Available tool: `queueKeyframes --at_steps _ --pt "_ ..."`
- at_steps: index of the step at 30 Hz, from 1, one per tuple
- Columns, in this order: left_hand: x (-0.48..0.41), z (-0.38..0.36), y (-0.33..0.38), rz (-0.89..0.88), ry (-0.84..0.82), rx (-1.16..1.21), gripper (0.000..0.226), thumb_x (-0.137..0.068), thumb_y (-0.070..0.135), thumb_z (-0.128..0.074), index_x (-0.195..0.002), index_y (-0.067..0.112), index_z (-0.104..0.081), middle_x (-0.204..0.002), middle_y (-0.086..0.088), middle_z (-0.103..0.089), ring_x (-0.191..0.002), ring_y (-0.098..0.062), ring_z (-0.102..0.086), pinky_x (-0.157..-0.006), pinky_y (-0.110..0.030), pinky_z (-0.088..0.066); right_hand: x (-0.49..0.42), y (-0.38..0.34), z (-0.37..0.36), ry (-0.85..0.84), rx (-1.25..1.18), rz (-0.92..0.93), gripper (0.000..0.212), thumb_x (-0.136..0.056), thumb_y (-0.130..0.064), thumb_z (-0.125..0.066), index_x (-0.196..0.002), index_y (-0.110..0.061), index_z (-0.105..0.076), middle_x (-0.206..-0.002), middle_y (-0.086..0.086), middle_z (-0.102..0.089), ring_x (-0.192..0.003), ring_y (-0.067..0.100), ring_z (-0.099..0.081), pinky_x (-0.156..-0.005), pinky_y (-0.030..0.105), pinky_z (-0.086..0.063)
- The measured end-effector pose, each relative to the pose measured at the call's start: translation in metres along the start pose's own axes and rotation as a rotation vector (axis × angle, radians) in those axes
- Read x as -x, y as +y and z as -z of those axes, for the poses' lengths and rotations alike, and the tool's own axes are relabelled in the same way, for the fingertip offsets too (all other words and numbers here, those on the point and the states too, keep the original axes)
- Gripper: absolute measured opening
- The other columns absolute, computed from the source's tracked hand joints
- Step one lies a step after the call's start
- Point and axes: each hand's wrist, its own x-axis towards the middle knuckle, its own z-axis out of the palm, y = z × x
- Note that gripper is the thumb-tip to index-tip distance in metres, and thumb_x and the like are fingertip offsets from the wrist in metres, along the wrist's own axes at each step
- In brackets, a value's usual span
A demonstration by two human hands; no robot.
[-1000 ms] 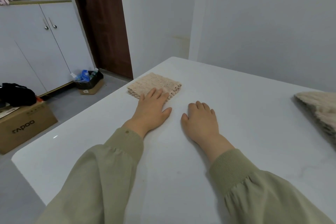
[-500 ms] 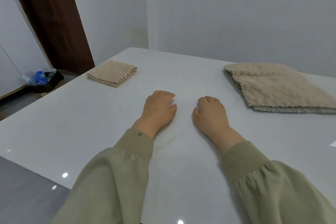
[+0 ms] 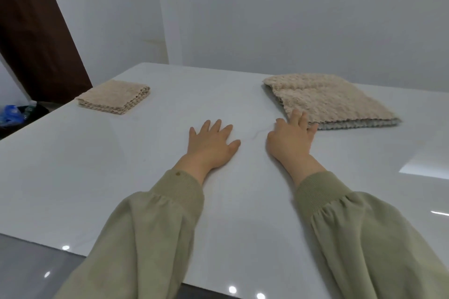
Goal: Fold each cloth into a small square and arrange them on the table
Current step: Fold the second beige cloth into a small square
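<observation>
Large cloth (image 3: 325,99) is next up: beige, fluffy, lying flat on the far right of the table (image 3: 121,177), with a grey layer showing along its near edge. I can't tell if that grey is its own underside doubled over or a second cloth beneath. My right hand (image 3: 290,138) is at its near-left corner, fingers (image 3: 295,116) straight and spread. The tips are touching or just over the edge, nothing pinched. My left hand (image 3: 211,145) is flat on the bare table just beside the right one, palm down, fingers straight, holding nothing. The folded cloth (image 3: 114,97) sits as a small square near the far-left edge, well apart from both hands.

Risks as I read them:
- **Layers:** a pinch at that corner could take the grey layer along with the beige one, or only the top one. If it is two cloths, I'd fold them together.
- **Sliding:** the table looks glossy. A one-handed pull, with the left hand not anchoring, would likely drag the whole cloth toward me instead of turning a fold.
- **Thick pile:** the folds may spring open and the corners drift, giving a lumpy rectangle rather than a square to match the first.
- **Sleeves:** the loose cuffs (image 3: 184,184) could brush a fresh fold and shift it.
- **Placement:** the folded cloth is close to the table edge. Pushing the next one in beside it too hard could nudge it off onto the floor.
</observation>
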Motion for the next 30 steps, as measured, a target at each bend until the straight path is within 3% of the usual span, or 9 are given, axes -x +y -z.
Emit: queueKeyframes --at_steps 5,11,15,19,23,26,30 --pt "-0.004 0.001 -0.003 -0.018 0.020 0.046 0.059 -0.095 0.057 -0.023 -0.149 0.033 -0.016 -0.159 0.004 -0.005 -0.146 -0.019 0.002 -0.115 -0.050 0.001 -0.023 0.008 -0.003 -0.015 -0.064 -0.140 0.052 -0.090 -0.021 -0.038 -0.139 -0.004 -0.037 -0.157 0.009 -0.011 -0.145 0.031 0.000 -0.115 0.055 -0.002" --pt "-0.011 0.001 -0.004 -0.005 0.070 0.165 0.053 -0.095 0.050 -0.034 -0.145 0.033 -0.029 -0.158 0.006 -0.015 -0.146 -0.016 -0.005 -0.116 -0.047 -0.001 -0.031 0.012 -0.011 0.119 -0.168 -0.086 0.053 -0.088 -0.019 -0.043 -0.140 -0.011 -0.038 -0.150 0.011 -0.029 -0.141 0.030 -0.016 -0.114 0.051 -0.011" --pt "-0.012 0.002 -0.005 0.012 0.085 0.197 0.050 -0.095 0.048 -0.037 -0.143 0.033 -0.034 -0.157 0.007 -0.019 -0.146 -0.015 -0.007 -0.116 -0.047 -0.003 -0.037 0.019 -0.010 0.232 -0.178 -0.103 0.053 -0.082 -0.009 -0.048 -0.135 -0.012 -0.040 -0.136 0.016 -0.043 -0.127 0.035 -0.035 -0.105 0.047 -0.025" --pt "-0.012 0.003 -0.003 0.014 0.118 0.205 0.046 -0.096 0.044 -0.038 -0.141 0.033 -0.038 -0.155 0.007 -0.025 -0.145 -0.016 -0.012 -0.116 -0.046 -0.006 -0.052 0.026 -0.005 0.270 -0.140 -0.165 0.036 -0.082 -0.004 -0.048 -0.117 -0.012 -0.055 -0.121 0.013 -0.054 -0.118 0.033 -0.043 -0.101 0.046 -0.027" --pt "-0.013 0.002 -0.004 0.014 0.133 0.225 0.044 -0.096 0.042 -0.039 -0.139 0.032 -0.040 -0.154 0.007 -0.027 -0.144 -0.016 -0.013 -0.117 -0.045 -0.007 -0.062 0.033 -0.005 0.316 -0.178 -0.187 0.015 -0.089 -0.013 -0.048 -0.091 -0.013 -0.063 -0.101 0.010 -0.063 -0.104 0.030 -0.051 -0.094 0.042 -0.030" --pt "-0.016 0.002 -0.005 0.018 0.138 0.239 0.043 -0.096 0.040 -0.040 -0.138 0.033 -0.042 -0.153 0.007 -0.028 -0.144 -0.015 -0.015 -0.117 -0.045 -0.008 -0.062 0.034 -0.004 0.346 -0.164 -0.192 0.021 -0.093 -0.021 -0.047 -0.087 -0.010 -0.064 -0.098 0.010 -0.064 -0.104 0.031 -0.051 -0.093 0.041 -0.030" --pt "-0.018 0.002 -0.007 0.027 0.141 0.256 0.041 -0.096 0.038 -0.041 -0.137 0.034 -0.043 -0.153 0.007 -0.029 -0.143 -0.015 -0.016 -0.117 -0.044 -0.009 -0.060 0.028 -0.003 0.372 -0.076 -0.170 0.027 -0.092 -0.015 -0.041 -0.088 -0.006 -0.066 -0.097 0.009 -0.064 -0.106 0.030 -0.047 -0.093 0.043 -0.030"
